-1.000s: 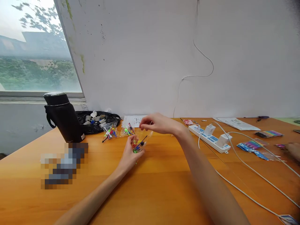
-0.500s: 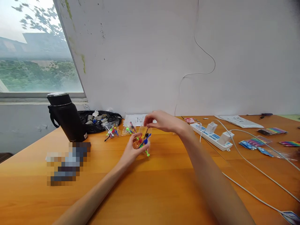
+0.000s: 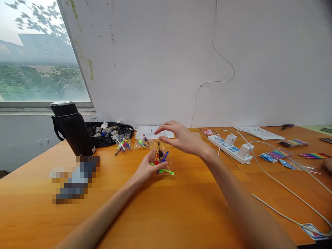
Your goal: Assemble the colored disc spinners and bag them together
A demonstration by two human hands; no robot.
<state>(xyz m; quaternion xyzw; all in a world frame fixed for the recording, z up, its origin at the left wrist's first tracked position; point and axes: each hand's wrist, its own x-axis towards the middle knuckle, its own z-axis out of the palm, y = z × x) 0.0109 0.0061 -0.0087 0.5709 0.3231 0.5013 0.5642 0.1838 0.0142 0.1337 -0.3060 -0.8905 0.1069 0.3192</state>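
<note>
My left hand (image 3: 145, 168) is closed around a clear plastic bag (image 3: 168, 162) holding colourful plastic arrow-tipped sticks, just above the table. Red, blue, green, yellow and black pieces show through it, and a black arrow (image 3: 159, 147) stands upright in or at the bag's mouth. Above and to the right hovers my right hand (image 3: 178, 137), thumb and fingers apart, with nothing between them. Behind the left hand lie two similar bags of coloured arrow pieces, a left bag (image 3: 123, 144) and a smaller-looking right bag (image 3: 142, 141).
A black bottle (image 3: 74, 131) and a black plastic bag (image 3: 109, 133) of odds and ends stand at the left. Rightward lie a power strip (image 3: 229, 148), white cables (image 3: 280, 186) and packs of rainbow-coloured items (image 3: 282, 154). Part of what looks like another person's hand (image 3: 328, 164) shows at the right edge.
My right hand has let go of the black arrow piece and its fingers have spread. The arrow now stands upright at the bag, and the bag has turned in my left hand.
</note>
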